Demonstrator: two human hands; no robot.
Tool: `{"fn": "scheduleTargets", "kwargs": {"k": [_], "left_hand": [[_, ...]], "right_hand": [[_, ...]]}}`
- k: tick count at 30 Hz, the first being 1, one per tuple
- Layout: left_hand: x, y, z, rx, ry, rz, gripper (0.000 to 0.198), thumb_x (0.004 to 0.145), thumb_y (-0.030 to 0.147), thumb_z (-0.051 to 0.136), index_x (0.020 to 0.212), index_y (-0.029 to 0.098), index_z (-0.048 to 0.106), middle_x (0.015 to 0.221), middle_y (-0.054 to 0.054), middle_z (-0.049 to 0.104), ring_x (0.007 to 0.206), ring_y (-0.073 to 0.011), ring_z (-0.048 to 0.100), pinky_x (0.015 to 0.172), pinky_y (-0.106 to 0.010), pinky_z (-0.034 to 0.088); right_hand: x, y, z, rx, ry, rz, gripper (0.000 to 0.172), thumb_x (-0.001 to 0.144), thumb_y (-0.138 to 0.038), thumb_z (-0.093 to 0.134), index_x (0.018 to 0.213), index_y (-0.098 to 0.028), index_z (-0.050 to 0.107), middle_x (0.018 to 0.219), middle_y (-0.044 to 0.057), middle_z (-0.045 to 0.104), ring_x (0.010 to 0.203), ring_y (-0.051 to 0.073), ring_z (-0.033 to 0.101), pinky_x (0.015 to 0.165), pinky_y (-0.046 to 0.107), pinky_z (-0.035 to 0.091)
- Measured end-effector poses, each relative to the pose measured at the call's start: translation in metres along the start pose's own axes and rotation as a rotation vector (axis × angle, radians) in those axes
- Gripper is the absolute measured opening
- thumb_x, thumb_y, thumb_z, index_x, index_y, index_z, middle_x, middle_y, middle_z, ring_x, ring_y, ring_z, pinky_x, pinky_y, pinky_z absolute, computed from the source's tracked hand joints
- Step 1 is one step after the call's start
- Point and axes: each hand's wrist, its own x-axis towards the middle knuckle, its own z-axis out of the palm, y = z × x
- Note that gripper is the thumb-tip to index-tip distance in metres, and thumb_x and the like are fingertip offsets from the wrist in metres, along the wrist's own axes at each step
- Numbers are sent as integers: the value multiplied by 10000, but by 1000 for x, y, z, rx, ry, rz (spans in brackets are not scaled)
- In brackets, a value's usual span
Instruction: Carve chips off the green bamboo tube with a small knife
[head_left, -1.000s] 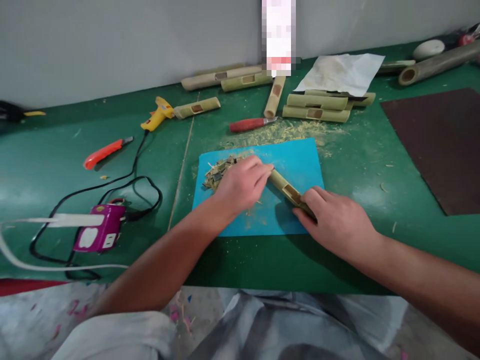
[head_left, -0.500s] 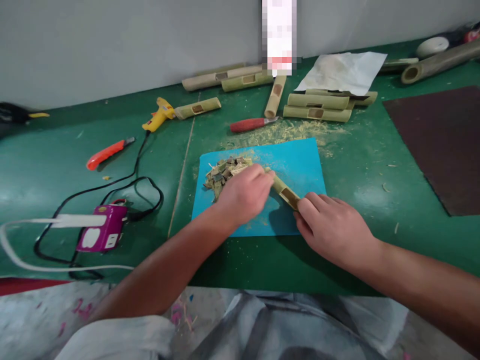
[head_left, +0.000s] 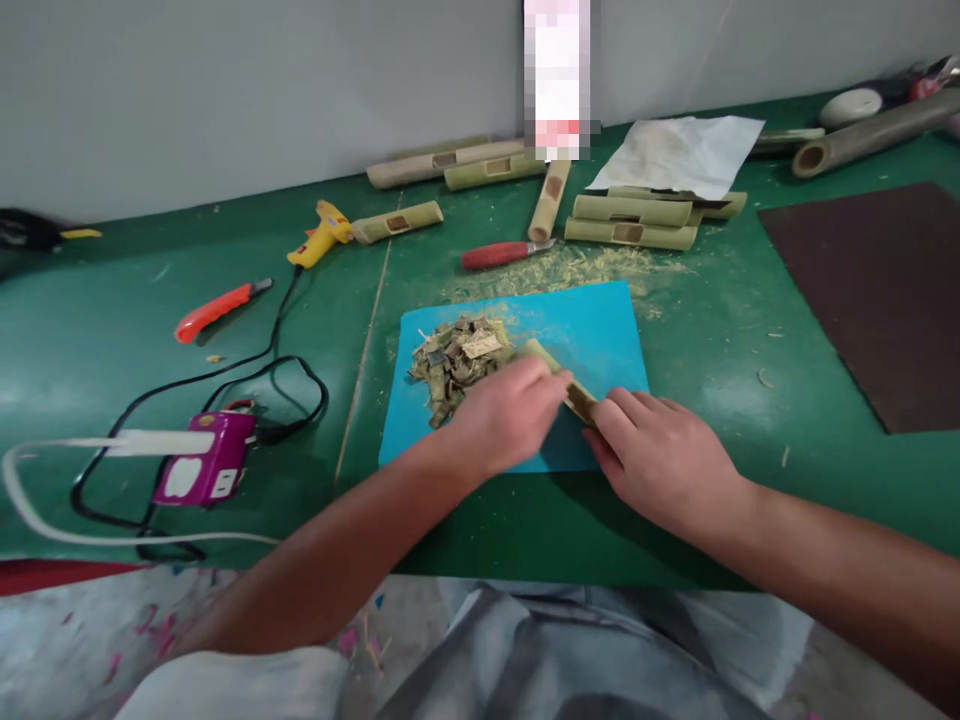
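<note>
Head view: the left hand point(head_left: 506, 415) is curled over the middle of a bamboo tube point(head_left: 540, 353). The right hand point(head_left: 660, 455) grips its near end. The tube lies slantwise on a blue mat point(head_left: 611, 320) on the green desk point(head_left: 735, 360), beside a heap of chips point(head_left: 454, 362).

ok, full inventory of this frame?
tube: 1, green-tan, on mat, in both hands
mat: 1, blue, table centre
chips: 1 pile, tan, mat's left part
other tubes: about 9, tan, table back
knife: 1, red handle, behind mat
cutter: 1, orange, left
glue gun: 1, yellow, back left
socket: 1, purple, front left
paper: 1, white, over tubes at back
sheet: 1, dark brown, right
table: 1, green
left hand: 1, grips tube
right hand: 1, grips tube's near end
</note>
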Motion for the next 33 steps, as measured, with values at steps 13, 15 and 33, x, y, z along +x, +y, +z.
{"fn": "scheduleTargets", "kwargs": {"k": [13, 15, 33], "left_hand": [[-2, -2, 0, -25, 31, -47, 294, 1049, 256, 416, 1061, 129, 682, 833, -58, 628, 771, -151, 613, 721, -273, 516], [-3, -3, -1, -46, 1, -31, 290, 1048, 250, 419, 1071, 126, 680, 822, -57, 625, 769, -150, 613, 715, -268, 513], [-1, -18, -3, 11, 108, -142, 236, 1013, 229, 504, 1125, 138, 691, 969, -93, 697, 880, -184, 671, 804, -321, 556]], "right_hand": [[-1, 0, -1, -3, -49, 12, 169, 922, -150, 494, 786, -207, 576, 700, 23, 590, 627, 182, 520, 592, 332, 279], [-1, -1, -1, 1, -59, 6, 162, 916, -145, 498, 788, -207, 576, 709, 24, 595, 633, 185, 531, 593, 333, 285], [0, 6, -1, 172, -110, 193, 330, 888, -237, 522, 1191, -141, 612, 939, 77, 704, 685, 183, 605, 605, 310, 384]]}}
